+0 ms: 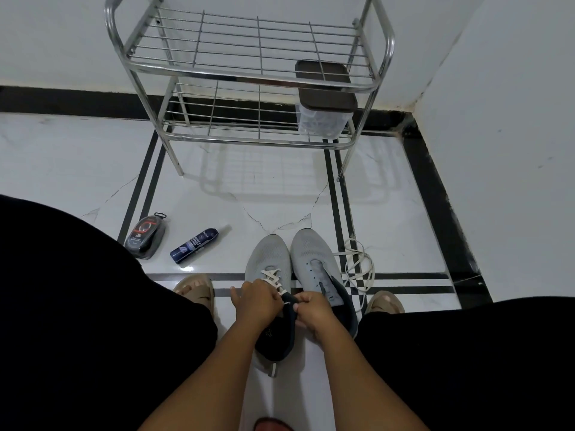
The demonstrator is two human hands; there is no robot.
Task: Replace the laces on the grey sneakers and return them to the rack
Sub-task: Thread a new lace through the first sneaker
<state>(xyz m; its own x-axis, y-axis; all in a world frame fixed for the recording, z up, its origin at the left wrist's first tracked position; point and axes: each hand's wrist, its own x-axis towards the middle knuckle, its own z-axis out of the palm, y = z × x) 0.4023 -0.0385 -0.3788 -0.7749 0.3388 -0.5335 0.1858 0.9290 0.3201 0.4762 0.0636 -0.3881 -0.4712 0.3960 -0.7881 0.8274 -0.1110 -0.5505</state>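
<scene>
Lacing the left sneaker [267, 259] is the step you have in hand, and both hands meet at its upper eyelets. Your left hand [255, 301] curls its fingers over the lace [273, 276] where the white crossings end, and your right hand [311, 309] pinches what looks like the lace tip against the dark collar — the tip itself is too small to make out clearly.

The two grey shoes stand side by side on the floor between your feet, toes pointing to the rack [249, 73]. The right sneaker [314, 259] shows bare eyelets, and a loose lace [357, 269] lies coiled just beside it on the tiles.

To do this step well, I judge you should keep the lace flat as it passes each eyelet and draw both ends evenly, so neither side runs short at the top. Hold the tongue straight under the crossings while you tighten — a twisted tongue will likely bunch.

A spray bottle [194, 244] and a polish sponge case [145, 237] lie to your left, well apart from the shoes. The rack's lower shelf carries a lidded container [323, 113].
</scene>
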